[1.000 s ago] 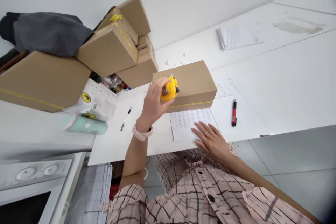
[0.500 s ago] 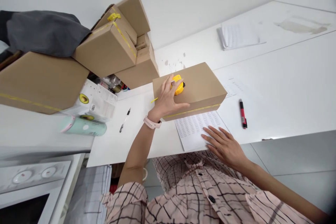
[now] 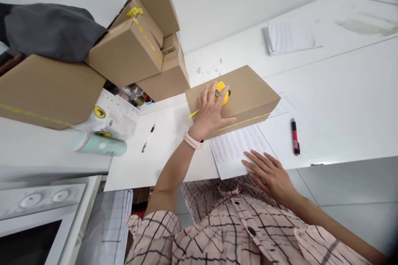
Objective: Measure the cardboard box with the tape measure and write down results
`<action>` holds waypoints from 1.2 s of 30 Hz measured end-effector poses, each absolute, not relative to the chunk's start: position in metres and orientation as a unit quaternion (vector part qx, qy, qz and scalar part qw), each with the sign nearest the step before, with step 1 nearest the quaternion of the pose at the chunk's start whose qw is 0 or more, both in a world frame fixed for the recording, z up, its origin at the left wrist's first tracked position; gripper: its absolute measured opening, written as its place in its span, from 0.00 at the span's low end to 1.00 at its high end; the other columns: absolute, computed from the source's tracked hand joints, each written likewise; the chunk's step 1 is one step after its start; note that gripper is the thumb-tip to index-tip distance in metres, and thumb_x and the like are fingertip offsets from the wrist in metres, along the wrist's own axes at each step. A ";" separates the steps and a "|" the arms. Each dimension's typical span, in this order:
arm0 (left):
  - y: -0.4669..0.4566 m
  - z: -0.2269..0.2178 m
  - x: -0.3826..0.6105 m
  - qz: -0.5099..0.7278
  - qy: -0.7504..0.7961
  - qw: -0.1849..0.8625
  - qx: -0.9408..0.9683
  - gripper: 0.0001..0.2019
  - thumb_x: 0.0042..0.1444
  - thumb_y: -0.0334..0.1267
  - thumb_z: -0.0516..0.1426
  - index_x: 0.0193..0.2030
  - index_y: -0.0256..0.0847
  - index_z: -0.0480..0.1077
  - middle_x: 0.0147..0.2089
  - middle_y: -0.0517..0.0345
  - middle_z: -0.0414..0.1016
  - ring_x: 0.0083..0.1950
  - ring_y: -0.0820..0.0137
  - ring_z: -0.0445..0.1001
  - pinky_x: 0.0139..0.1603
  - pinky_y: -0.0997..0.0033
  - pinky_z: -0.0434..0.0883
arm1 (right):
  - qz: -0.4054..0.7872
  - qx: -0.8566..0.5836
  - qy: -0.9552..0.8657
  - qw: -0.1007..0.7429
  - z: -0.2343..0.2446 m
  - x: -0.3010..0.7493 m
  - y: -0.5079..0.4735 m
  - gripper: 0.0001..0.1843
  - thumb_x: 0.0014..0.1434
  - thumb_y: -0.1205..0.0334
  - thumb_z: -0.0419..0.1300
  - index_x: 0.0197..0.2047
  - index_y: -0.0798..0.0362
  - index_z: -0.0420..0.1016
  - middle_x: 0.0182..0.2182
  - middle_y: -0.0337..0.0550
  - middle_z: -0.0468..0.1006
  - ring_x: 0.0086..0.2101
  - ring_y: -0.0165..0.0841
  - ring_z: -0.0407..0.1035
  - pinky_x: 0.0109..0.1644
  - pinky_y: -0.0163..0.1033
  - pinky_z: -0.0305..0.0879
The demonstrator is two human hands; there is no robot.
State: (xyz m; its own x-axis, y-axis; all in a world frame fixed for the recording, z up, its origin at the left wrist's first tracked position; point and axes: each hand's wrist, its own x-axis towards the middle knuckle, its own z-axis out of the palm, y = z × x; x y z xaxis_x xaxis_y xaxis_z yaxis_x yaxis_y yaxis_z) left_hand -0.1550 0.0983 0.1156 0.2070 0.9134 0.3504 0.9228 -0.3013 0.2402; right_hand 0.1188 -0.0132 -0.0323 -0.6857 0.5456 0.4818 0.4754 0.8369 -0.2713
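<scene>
My left hand (image 3: 209, 112) rests on top of a long cardboard box (image 3: 248, 91) on the white table (image 3: 336, 103), its fingers curled round a yellow tape measure (image 3: 222, 91) pressed against the box top. A short strip of yellow tape sticks out past the box's left end. My right hand (image 3: 270, 172) lies flat, fingers spread, on a printed sheet of paper (image 3: 234, 149) at the table's near edge, in front of the box.
A red marker (image 3: 294, 136) lies right of the sheet, a pen (image 3: 148, 138) left of the box. Stacked cardboard boxes (image 3: 130, 49), a white carton (image 3: 113, 114), a mint bottle (image 3: 101, 145) and a grey cloth (image 3: 49, 29) crowd the left. Folded papers (image 3: 287, 38) lie far back.
My left hand brought the tape measure down from the air onto the box top and slid it rightwards along it. My right hand stayed flat on the sheet.
</scene>
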 end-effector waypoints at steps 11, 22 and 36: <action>-0.062 0.028 -0.120 -0.401 -0.501 0.028 -0.766 0.09 0.63 0.41 0.63 0.46 0.41 0.74 0.46 0.48 0.81 0.52 0.59 0.79 0.53 0.54 0.79 | 0.143 -0.765 -0.602 0.180 0.011 0.162 0.071 0.28 0.63 0.34 0.55 0.52 0.49 0.71 0.31 0.48 0.79 0.32 0.45 0.70 0.35 0.49 0.59; -0.115 -0.031 -0.117 -0.373 -0.561 0.045 -0.738 0.07 0.66 0.33 0.59 0.46 0.41 0.79 0.47 0.49 0.85 0.51 0.60 0.84 0.56 0.54 0.83 | 0.255 -0.672 -0.637 0.279 -0.018 0.179 0.098 0.08 0.65 0.57 0.61 0.43 0.45 0.81 0.21 0.43 0.74 0.20 0.36 0.63 0.32 0.50 0.62; -0.111 -0.043 -0.119 -0.348 -0.534 0.030 -0.770 0.10 0.67 0.34 0.59 0.52 0.36 0.76 0.55 0.42 0.82 0.61 0.58 0.79 0.63 0.52 0.78 | 0.588 -0.367 -0.603 0.395 0.015 0.060 -0.006 0.23 0.71 0.43 0.53 0.29 0.47 0.67 0.23 0.39 0.73 0.27 0.34 0.70 0.36 0.43 0.70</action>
State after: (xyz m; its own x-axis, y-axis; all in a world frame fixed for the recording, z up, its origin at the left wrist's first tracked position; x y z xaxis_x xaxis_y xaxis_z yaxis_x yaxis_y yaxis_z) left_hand -0.1189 -0.1109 -0.0427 0.1875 0.8016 0.5678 0.8439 -0.4273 0.3245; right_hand 0.0604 -0.0062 0.0147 -0.4184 0.9071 0.0453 -0.0225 0.0395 -0.9990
